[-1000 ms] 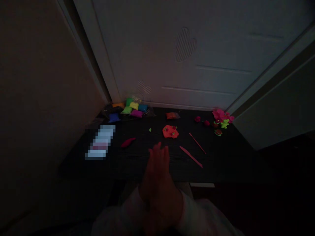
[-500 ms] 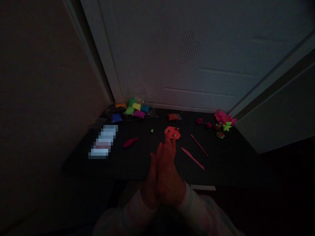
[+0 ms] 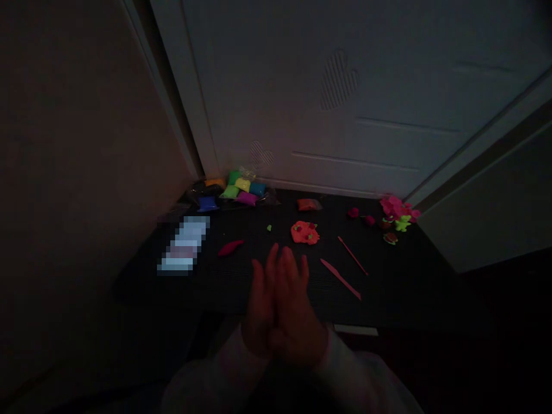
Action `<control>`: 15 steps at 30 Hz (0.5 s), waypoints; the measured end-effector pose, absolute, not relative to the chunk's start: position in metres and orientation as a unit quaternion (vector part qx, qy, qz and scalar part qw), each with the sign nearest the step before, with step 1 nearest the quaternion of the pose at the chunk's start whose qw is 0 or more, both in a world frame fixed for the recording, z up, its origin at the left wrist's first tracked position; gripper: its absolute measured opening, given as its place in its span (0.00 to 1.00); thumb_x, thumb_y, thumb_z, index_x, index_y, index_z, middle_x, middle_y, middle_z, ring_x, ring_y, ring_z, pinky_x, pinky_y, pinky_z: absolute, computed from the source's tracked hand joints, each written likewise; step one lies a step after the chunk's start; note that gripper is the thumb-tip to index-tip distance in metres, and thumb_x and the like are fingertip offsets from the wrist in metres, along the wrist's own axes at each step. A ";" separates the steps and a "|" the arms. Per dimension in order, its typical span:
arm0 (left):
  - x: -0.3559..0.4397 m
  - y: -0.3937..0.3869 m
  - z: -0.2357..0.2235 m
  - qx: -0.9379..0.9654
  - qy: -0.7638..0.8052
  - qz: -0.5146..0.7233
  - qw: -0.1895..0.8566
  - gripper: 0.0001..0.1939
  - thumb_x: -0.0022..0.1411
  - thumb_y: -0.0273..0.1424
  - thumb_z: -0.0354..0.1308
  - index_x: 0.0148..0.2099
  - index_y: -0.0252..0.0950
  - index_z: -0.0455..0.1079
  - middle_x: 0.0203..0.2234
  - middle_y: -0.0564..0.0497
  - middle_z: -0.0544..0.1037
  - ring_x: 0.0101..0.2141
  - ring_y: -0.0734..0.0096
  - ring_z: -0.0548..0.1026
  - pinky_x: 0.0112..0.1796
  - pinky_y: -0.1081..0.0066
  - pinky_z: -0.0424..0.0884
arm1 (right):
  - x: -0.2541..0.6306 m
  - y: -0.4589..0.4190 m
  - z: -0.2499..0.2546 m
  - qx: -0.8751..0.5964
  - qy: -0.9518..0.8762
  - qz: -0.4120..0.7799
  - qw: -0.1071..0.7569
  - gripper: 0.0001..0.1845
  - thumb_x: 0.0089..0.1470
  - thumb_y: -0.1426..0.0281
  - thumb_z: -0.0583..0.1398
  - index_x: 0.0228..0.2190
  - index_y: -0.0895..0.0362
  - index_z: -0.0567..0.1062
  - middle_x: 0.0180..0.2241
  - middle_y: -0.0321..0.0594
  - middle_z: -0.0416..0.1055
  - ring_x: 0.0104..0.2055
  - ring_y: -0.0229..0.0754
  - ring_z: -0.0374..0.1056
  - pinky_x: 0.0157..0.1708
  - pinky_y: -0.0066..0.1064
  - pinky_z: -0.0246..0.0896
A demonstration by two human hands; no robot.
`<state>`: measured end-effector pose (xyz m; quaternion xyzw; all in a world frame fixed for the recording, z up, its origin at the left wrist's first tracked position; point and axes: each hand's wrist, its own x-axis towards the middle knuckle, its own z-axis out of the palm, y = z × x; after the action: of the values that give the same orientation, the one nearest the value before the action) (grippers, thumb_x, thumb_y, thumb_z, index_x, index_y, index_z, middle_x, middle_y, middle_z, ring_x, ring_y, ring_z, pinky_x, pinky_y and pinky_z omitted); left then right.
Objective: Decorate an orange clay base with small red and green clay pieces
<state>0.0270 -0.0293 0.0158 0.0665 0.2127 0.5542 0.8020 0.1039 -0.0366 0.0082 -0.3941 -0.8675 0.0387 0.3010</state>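
My left hand (image 3: pixel 259 310) and my right hand (image 3: pixel 296 313) meet palm to palm over the front of the dark table (image 3: pixel 172 293). Both have their fingers stretched out, with the tips pointing forward. Whatever may lie between the palms is hidden. Just past the fingertips sits a flat orange clay piece (image 3: pixel 297 234) dotted with small red and green bits. A pink clay knife (image 3: pixel 340 279) and a thin pink modelling stick (image 3: pixel 352 256) lie to the right. Left of the hands are a dark-pink clay lump (image 3: pixel 230 248) and a tiny green clay bit (image 3: pixel 269 227).
Packets of coloured clay (image 3: pixel 242 185) are piled at the back left, with an orange packet (image 3: pixel 307 204) farther right. A pixelated bright rectangle (image 3: pixel 184 244) lies left. Pink flowers (image 3: pixel 394 207) and small clay figures stand back right. A pale panel (image 3: pixel 267 86) rises behind.
My left hand has slid slightly back and left against the right, and my right fingertips have drawn back from the orange clay piece. The view has shifted slightly.
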 end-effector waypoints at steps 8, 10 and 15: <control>0.069 -0.034 -0.003 0.056 0.191 0.793 0.575 0.30 0.54 0.55 0.36 0.57 0.55 0.54 0.59 0.62 0.53 0.60 0.57 0.41 0.56 0.55 0.48 | 0.099 -0.034 0.012 -0.387 -0.861 0.054 0.327 0.37 0.54 0.51 0.33 0.58 0.58 0.30 0.61 0.55 0.24 0.62 0.57 0.25 0.53 0.61 0.24; 0.066 -0.032 -0.002 0.061 0.176 0.769 0.611 0.26 0.57 0.51 0.37 0.56 0.54 0.55 0.58 0.60 0.56 0.60 0.60 0.46 0.55 0.57 0.49 | 0.102 -0.029 0.010 -0.396 -0.864 0.056 0.307 0.35 0.55 0.53 0.32 0.58 0.57 0.26 0.61 0.54 0.27 0.63 0.54 0.23 0.54 0.60 0.23; 0.032 -0.022 0.007 -0.029 0.197 0.590 0.782 0.27 0.60 0.46 0.38 0.60 0.46 0.51 0.55 0.50 0.61 0.58 0.63 0.52 0.55 0.57 0.50 | 0.101 -0.036 0.007 -0.378 -0.878 0.094 0.277 0.38 0.54 0.51 0.31 0.59 0.61 0.29 0.61 0.57 0.26 0.62 0.59 0.22 0.52 0.63 0.23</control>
<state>0.0321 -0.0215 0.0074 -0.0288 0.1968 0.5901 0.7824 0.1011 -0.0360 0.0071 -0.3784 -0.8782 0.0943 0.2770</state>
